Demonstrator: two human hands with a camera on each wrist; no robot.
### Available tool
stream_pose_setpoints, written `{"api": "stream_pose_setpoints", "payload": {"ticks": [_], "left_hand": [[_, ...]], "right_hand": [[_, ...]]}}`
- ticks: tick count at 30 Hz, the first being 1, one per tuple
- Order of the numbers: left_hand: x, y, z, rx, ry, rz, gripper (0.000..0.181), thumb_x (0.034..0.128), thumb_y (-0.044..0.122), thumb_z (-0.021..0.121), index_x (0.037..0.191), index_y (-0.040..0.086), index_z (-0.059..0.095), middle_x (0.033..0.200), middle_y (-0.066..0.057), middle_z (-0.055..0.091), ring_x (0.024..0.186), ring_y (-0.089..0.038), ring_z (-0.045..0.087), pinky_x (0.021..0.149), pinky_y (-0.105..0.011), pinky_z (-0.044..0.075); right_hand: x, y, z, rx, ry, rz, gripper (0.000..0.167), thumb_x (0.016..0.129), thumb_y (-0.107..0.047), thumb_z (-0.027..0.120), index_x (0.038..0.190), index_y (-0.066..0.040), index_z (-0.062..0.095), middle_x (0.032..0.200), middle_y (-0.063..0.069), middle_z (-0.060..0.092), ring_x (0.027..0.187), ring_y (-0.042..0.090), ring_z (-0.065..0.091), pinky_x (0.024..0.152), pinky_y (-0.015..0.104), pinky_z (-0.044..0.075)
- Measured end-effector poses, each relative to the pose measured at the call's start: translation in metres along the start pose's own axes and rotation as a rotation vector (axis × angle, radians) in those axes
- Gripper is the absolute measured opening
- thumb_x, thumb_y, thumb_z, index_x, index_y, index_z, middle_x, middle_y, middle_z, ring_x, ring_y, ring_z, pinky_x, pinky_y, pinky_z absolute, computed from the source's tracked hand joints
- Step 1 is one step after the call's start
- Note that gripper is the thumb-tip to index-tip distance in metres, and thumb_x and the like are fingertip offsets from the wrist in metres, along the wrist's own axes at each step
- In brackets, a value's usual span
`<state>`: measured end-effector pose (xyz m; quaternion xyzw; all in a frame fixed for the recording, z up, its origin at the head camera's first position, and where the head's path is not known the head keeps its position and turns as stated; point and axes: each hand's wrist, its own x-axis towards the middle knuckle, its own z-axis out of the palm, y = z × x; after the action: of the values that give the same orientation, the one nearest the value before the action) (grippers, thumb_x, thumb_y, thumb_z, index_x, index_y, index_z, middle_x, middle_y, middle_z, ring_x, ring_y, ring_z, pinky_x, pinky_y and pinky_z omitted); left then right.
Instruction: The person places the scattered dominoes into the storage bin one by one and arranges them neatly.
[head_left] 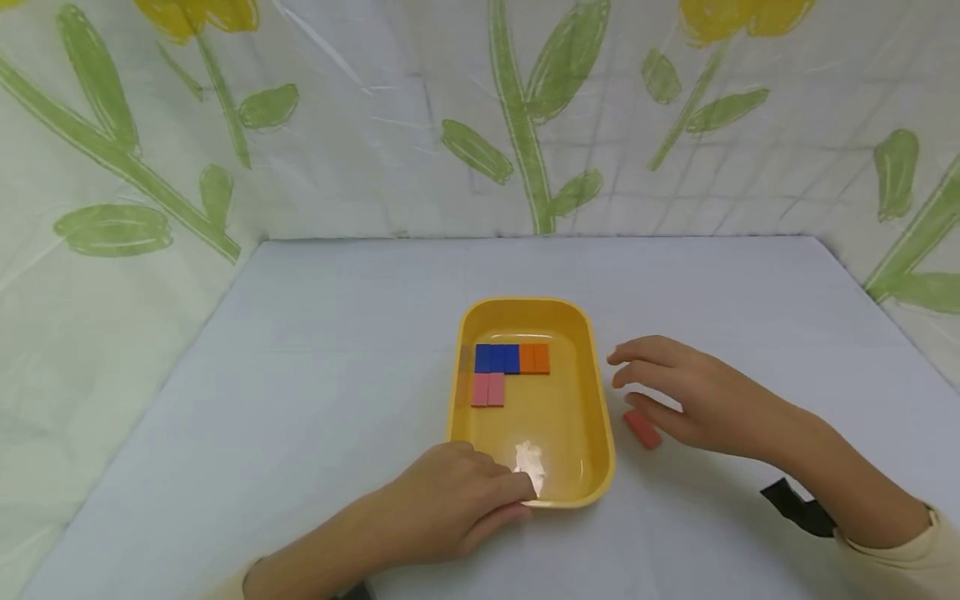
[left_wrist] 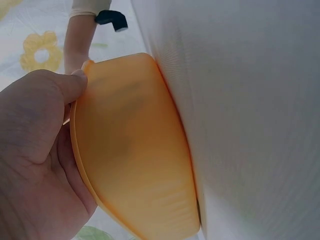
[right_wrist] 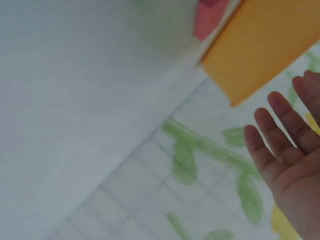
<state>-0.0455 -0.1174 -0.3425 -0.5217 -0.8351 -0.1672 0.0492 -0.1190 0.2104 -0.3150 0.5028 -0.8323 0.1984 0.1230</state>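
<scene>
My left hand (head_left: 450,504) grips the near rim of a yellow plastic tray (head_left: 555,425), and the left wrist view has the thumb against the rim, fingers on the other side. Inside the tray, blue tiles (head_left: 497,358) and orange tiles (head_left: 535,358) lie in one row, touching. Two pink tiles (head_left: 488,390) sit side by side just below the blue ones. To the right of the tray, a coral-red tile (head_left: 642,429) lies on the table beneath my right hand (head_left: 697,396). That hand hovers with loosely extended fingers and holds nothing.
A white cloth covers the table (head_left: 337,350). Behind it and at both sides hang white sheets (head_left: 360,167) painted with green stems and yellow flowers. A black strap (head_left: 798,507) is at my right wrist.
</scene>
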Motion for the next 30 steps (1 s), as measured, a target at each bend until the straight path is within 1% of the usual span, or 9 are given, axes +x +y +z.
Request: {"api": "stream_pose_setpoints", "payload": {"ticks": [1,3,4,6,8,13,17,23,30], "left_hand": [[0.0,0.0,0.0,0.003,0.003,0.001,0.011,0.1033,0.03,0.056,0.097,0.022,0.058,0.072,0.015,0.051,0.063,-0.001,0.044,0.062,-0.016,0.033],[-0.001,-0.001,0.0,0.006,0.008,0.003,0.011,0.1032,0.03,0.056,0.097,0.021,0.058,0.072,0.015,0.052,0.062,-0.001,0.044,0.062,-0.016,0.033],[-0.002,-0.001,0.0,0.007,0.009,0.002,0.011,0.1033,0.03,0.056,0.097,0.022,0.058,0.072,0.015,0.052,0.062,-0.001,0.043,0.062,-0.016,0.033],[-0.002,-0.001,0.001,0.016,0.016,0.005,0.011,0.1034,0.03,0.056,0.097,0.022,0.058,0.072,0.015,0.052,0.062,-0.001,0.044,0.062,-0.017,0.033],[-0.002,-0.001,0.001,0.019,0.022,0.007,0.011,0.1035,0.031,0.056,0.097,0.022,0.058,0.072,0.015,0.052,0.062,-0.001,0.044,0.062,-0.017,0.033],[-0.002,-0.001,0.002,0.023,0.029,0.012,0.011,0.1037,0.031,0.055,0.098,0.022,0.058,0.073,0.016,0.053,0.063,-0.001,0.044,0.063,-0.016,0.033],[-0.001,-0.001,0.001,0.012,0.025,0.015,0.012,0.1039,0.031,0.055,0.098,0.021,0.058,0.073,0.015,0.053,0.063,-0.001,0.044,0.062,-0.016,0.033],[0.0,0.0,0.0,0.012,0.014,0.016,0.011,0.1037,0.03,0.055,0.097,0.021,0.058,0.072,0.015,0.051,0.062,-0.001,0.043,0.062,-0.016,0.032],[0.0,0.0,0.0,0.015,0.018,0.015,0.012,0.1031,0.03,0.056,0.096,0.022,0.057,0.071,0.015,0.05,0.061,-0.001,0.042,0.061,-0.016,0.032]], "right_hand": [[-0.006,0.001,-0.001,-0.009,-0.013,0.015,0.024,0.103,-0.036,0.052,0.107,-0.017,0.066,0.126,0.001,0.061,0.114,0.022,0.059,0.097,0.017,0.041],[-0.016,0.003,-0.001,-0.02,-0.05,0.04,0.013,0.097,-0.027,0.068,0.107,-0.018,0.066,0.126,0.001,0.06,0.115,0.023,0.059,0.095,0.021,0.046],[-0.02,0.004,-0.001,-0.024,-0.076,0.056,0.017,0.093,-0.023,0.074,0.107,-0.019,0.066,0.127,0.001,0.06,0.116,0.023,0.058,0.093,0.024,0.048],[-0.027,0.004,0.0,-0.022,-0.129,0.089,0.035,0.081,-0.011,0.085,0.109,-0.019,0.066,0.127,0.002,0.06,0.117,0.024,0.058,0.088,0.033,0.053],[-0.03,0.003,0.003,-0.01,-0.173,0.121,0.044,0.076,-0.006,0.087,0.112,-0.02,0.067,0.128,0.003,0.06,0.117,0.025,0.059,0.086,0.041,0.055],[-0.034,0.002,0.007,0.021,-0.264,0.185,0.041,0.082,-0.008,0.083,0.117,-0.022,0.067,0.132,0.004,0.059,0.12,0.028,0.058,0.088,0.045,0.053],[-0.034,0.002,0.009,0.038,-0.314,0.209,0.04,0.083,-0.007,0.081,0.118,-0.021,0.068,0.132,0.003,0.059,0.12,0.027,0.057,0.09,0.044,0.052],[-0.033,0.003,0.014,0.053,-0.306,0.184,0.033,0.082,-0.003,0.081,0.109,-0.018,0.07,0.122,-0.001,0.062,0.111,0.021,0.061,0.088,0.04,0.054],[-0.033,0.003,0.018,0.04,-0.28,0.171,0.029,0.081,-0.002,0.082,0.103,-0.019,0.071,0.114,-0.003,0.065,0.103,0.018,0.063,0.084,0.036,0.055]]}}
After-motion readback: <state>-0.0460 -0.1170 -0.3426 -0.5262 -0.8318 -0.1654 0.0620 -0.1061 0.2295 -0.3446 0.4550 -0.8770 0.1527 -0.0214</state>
